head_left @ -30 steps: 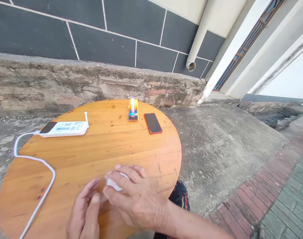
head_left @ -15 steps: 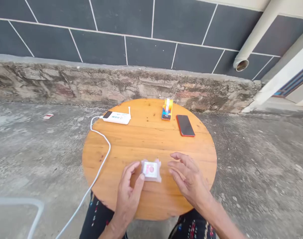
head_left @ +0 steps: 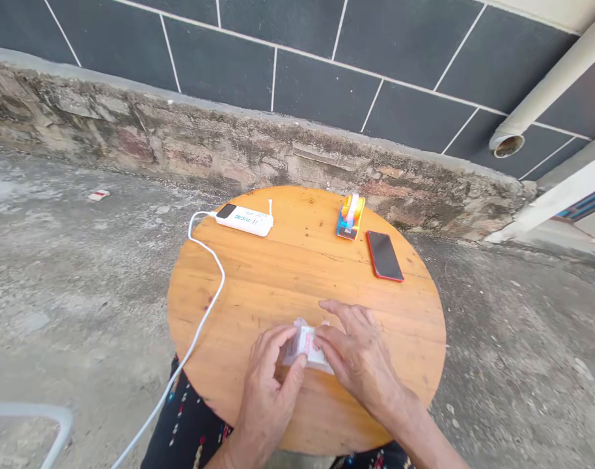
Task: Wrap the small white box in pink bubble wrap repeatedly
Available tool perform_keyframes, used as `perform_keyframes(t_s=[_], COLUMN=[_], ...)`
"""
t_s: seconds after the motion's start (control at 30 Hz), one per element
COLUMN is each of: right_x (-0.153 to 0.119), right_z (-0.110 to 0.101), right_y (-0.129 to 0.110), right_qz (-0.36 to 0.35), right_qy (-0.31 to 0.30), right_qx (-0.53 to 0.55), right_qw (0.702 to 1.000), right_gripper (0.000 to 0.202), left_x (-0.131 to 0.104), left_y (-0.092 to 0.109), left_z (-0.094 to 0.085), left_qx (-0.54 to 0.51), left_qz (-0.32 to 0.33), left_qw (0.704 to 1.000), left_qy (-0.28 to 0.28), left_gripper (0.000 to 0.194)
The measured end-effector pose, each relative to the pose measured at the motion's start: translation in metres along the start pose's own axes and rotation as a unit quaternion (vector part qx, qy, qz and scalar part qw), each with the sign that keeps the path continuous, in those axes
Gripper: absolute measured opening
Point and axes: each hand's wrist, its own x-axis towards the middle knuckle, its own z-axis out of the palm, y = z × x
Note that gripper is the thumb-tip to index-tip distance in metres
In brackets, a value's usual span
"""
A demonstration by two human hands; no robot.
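A small flat packet [head_left: 306, 341], white with a pink print and wrapped in clear plastic film, lies on the round wooden table [head_left: 249, 280] near its front. My left hand [head_left: 273, 378] curves around the packet's left side, thumb at the lower edge and fingers at the upper left, gripping it. From the right, my right hand [head_left: 359, 352] reaches over the packet, its thumb and a bent finger pinching at the right part while the forefinger stretches out above. This hand covers much of the packet's right half.
A white device [head_left: 246, 220] with a short antenna and a white cable [head_left: 214, 286] sits at the back left. At the back right are a yellow and blue tape dispenser [head_left: 350, 217] and a red-edged phone [head_left: 385, 256]. A stone-based wall [head_left: 258, 150] stands behind.
My right hand has moved left from beside the packet onto it. My left hand has closed further around the packet's left side. The whole view has tilted and shifted.
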Motion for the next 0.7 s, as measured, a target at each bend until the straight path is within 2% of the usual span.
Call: perform_keyframes(t_s=[0.17, 0.4, 0.7], right_x=[0.007, 0.012, 0.016], right_z=[0.003, 0.007, 0.005], right_y=[-0.004, 0.002, 0.005], right_qz=[-0.024, 0.019, 0.059], right_qy=[0.004, 0.004, 0.013], right_qx=[-0.025, 0.066, 0.136], right_qw=[0.999, 0.998, 0.989], right_gripper=[0.017, 0.021, 0.013], left_x=[0.002, 0.003, 0.003], left_y=[0.001, 0.003, 0.002], left_z=[0.000, -0.002, -0.002], left_qx=[-0.001, -0.005, 0.001], left_qz=[0.004, 0.008, 0.027], left_qw=[1.000, 1.000, 0.999], left_qy=[-0.001, 0.006, 0.020], left_gripper=[0.029, 0.030, 0.031])
